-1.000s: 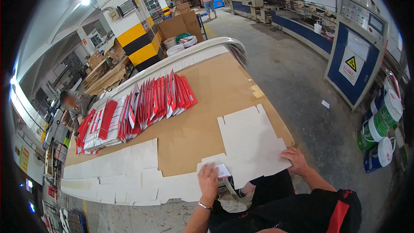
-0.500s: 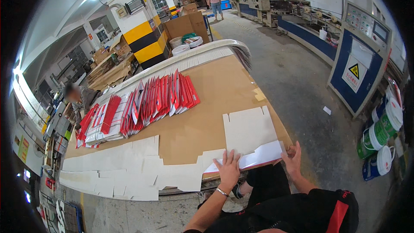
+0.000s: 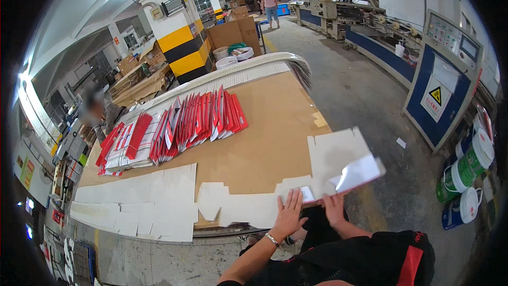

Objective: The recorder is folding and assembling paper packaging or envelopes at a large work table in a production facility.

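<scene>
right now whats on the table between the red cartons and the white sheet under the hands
In the head view only bare brown board of the table lies between the fanned red cartons and the white die-cut sheet that the left hand and right hand touch.

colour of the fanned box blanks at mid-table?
Red and white box blanks, clearest in the head view.
</scene>
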`<state>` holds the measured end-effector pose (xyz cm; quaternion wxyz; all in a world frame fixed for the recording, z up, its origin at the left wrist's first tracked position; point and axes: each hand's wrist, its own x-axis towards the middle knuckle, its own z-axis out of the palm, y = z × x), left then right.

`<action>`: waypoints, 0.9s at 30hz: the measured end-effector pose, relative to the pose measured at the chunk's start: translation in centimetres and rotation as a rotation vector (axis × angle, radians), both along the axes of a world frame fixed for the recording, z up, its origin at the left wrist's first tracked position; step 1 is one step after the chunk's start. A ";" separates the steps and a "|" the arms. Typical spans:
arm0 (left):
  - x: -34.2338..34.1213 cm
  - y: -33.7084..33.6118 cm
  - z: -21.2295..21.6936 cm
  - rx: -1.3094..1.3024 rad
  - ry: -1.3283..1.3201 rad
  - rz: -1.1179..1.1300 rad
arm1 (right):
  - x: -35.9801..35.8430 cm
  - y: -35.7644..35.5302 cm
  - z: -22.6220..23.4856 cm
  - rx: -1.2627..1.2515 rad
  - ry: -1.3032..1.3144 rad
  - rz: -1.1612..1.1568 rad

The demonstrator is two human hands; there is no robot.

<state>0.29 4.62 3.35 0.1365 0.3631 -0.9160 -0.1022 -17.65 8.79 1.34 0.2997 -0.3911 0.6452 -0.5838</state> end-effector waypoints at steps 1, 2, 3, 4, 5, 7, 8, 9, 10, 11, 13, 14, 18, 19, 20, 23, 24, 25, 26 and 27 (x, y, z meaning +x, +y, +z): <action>-0.1 0.4 0.8 0.026 -0.143 0.029 | -2.6 -1.0 -1.7 -0.074 0.425 -0.098; 0.2 0.4 0.3 0.006 -0.156 0.005 | -3.7 -1.6 -0.7 -0.027 0.565 -0.084; 0.2 0.5 -0.1 0.012 -0.154 0.013 | -3.3 -2.5 1.5 -0.236 0.572 -0.121; -0.3 0.4 -0.2 0.010 -0.095 -0.003 | -3.3 -2.8 2.4 -0.194 0.677 -0.082; -0.7 0.3 -0.3 0.007 -0.035 -0.018 | -3.2 -3.1 2.8 -0.151 0.782 -0.043; -1.4 -0.1 -0.2 0.013 -0.029 -0.022 | -2.1 -4.1 3.4 -0.290 0.823 0.048; -1.5 -0.2 -0.1 0.018 -0.028 -0.020 | -1.8 -4.5 3.4 -0.431 0.855 0.145; -1.4 -0.3 -0.4 0.018 -0.025 -0.019 | -2.0 -4.9 2.8 -0.432 0.858 0.147; -0.9 -0.5 -0.7 0.026 -0.037 -0.026 | -2.3 -5.4 2.3 -0.397 1.002 0.275; -0.3 -0.5 -1.0 0.033 -0.049 -0.031 | -2.4 -5.8 1.7 -0.360 1.143 0.407; 1.8 0.3 -0.5 0.031 -0.091 -0.007 | -3.2 -6.1 0.8 -0.332 1.152 0.412; 3.4 0.7 -0.3 0.031 -0.137 0.021 | -3.8 -6.2 0.5 -0.331 1.142 0.437; 12.3 1.2 -1.1 -0.032 -0.080 0.174 | -5.0 -6.0 0.0 -0.266 1.154 0.459; 13.6 0.9 -0.9 -0.078 0.028 0.192 | -5.2 -5.9 0.0 -0.264 1.149 0.464; 14.9 0.8 -0.7 -0.035 0.078 0.164 | -5.4 -5.9 0.0 -0.267 1.112 0.459; 17.3 0.3 0.1 0.031 0.199 0.158 | -6.2 -6.1 -0.4 -0.261 1.056 0.448; 17.6 0.2 0.1 0.054 0.270 0.186 | -6.2 -6.2 -0.5 -0.254 1.036 0.450; 17.7 -0.1 0.0 0.054 0.273 0.185 | -6.3 -6.3 -0.5 -0.253 1.039 0.449; 17.6 -0.6 -0.1 0.085 0.370 0.198 | -6.4 -6.3 -0.6 -0.232 1.028 0.450; 17.4 -0.9 -0.1 0.119 0.469 0.213 | -6.4 -6.2 -0.5 -0.211 1.019 0.453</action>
